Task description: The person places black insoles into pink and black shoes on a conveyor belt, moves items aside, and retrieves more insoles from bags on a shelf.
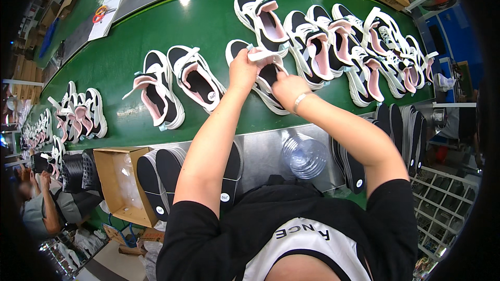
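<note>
A black, white and pink sneaker lies on the green belt in front of me, its toe pointing away to the left. My left hand is closed on its raised white tongue. At the shoe's opening, my right hand is curled with its fingertips reaching inside; the shoe partly hides them. A dark insole shows in the opening. Just beyond stands another sneaker with its tongue up. To the left sit a pair of matching sneakers, one with a pink lining and one with a dark insole.
Several more sneakers crowd the right side of the belt. Along the near metal ledge are stacks of black insoles, a clear plastic tub and a cardboard box. Orange-handled scissors lie on paper at far left. Another person's arm shows at left.
</note>
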Demonstrator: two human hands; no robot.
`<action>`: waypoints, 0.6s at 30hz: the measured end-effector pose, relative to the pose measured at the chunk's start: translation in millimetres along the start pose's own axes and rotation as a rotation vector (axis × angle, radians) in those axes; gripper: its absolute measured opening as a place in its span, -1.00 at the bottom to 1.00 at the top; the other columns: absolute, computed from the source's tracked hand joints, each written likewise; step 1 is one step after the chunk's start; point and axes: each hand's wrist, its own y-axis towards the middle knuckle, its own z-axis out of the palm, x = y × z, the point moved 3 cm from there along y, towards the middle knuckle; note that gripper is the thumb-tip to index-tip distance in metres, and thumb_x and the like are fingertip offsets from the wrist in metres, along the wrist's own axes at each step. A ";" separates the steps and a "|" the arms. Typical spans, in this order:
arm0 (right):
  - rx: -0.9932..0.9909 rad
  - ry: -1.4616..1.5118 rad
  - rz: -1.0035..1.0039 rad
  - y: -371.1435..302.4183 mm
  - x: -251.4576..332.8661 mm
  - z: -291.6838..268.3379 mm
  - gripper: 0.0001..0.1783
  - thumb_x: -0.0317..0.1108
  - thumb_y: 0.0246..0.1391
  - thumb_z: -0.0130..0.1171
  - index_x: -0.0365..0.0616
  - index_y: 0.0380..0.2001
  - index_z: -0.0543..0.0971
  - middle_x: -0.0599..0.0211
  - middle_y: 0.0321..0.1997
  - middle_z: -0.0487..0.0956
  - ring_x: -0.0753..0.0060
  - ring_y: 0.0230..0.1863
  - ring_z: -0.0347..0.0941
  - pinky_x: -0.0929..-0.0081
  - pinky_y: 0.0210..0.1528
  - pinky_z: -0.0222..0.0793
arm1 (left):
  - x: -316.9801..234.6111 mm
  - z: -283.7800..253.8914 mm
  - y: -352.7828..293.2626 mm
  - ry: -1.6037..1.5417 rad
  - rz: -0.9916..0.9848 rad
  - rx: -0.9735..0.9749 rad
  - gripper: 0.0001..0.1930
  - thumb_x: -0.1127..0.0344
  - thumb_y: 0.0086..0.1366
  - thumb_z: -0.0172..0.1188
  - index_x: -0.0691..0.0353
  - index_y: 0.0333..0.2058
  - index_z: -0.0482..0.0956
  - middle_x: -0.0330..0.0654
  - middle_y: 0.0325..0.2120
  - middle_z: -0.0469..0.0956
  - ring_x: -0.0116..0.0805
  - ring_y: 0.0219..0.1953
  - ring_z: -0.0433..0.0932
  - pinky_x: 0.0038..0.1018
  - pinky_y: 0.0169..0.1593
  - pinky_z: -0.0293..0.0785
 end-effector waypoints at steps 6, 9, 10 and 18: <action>-0.124 0.277 0.012 3.5 -5.0 12.6 -0.77 -0.30 -0.13 -0.05 -0.22 -0.45 0.48 0.06 -0.24 0.38 0.18 -0.26 0.37 0.26 -0.27 0.32 | 3.7 7.9 -8.6 0.036 0.031 -0.026 -0.62 0.17 -0.03 0.17 0.35 -0.40 0.26 0.05 -0.47 0.48 -0.07 -0.37 0.48 -0.37 -0.34 0.37; -0.101 0.026 0.037 -33.9 -2.2 -5.9 -0.66 -0.13 -0.17 0.02 -0.14 -0.38 0.42 0.14 -0.26 0.38 0.23 -0.25 0.35 0.23 -0.20 0.22 | 9.2 10.6 -7.8 0.105 -0.004 -0.019 -0.62 0.23 -0.03 0.15 0.36 -0.39 0.21 0.07 -0.48 0.46 -0.11 -0.38 0.49 -0.40 -0.33 0.38; 0.034 -0.037 0.119 -42.2 -2.7 -11.4 -0.61 -0.09 -0.21 0.05 -0.13 -0.34 0.40 0.16 -0.26 0.40 0.23 -0.25 0.36 0.22 -0.18 0.20 | 10.5 12.0 -8.3 0.101 0.024 -0.020 -0.64 0.31 -0.06 0.15 0.36 -0.38 0.20 0.05 -0.46 0.46 -0.13 -0.36 0.48 -0.42 -0.31 0.38; 0.005 0.031 -0.026 -7.7 9.8 -9.5 -0.81 -0.31 -0.15 -0.04 -0.11 -0.50 0.53 0.18 -0.37 0.47 0.23 -0.30 0.41 0.35 -0.31 0.36 | 18.9 12.3 -19.3 -0.189 0.125 0.149 -0.43 0.69 -0.24 0.00 0.43 -0.17 0.00 0.01 -0.31 0.41 -0.23 -0.17 0.40 -0.49 -0.10 0.29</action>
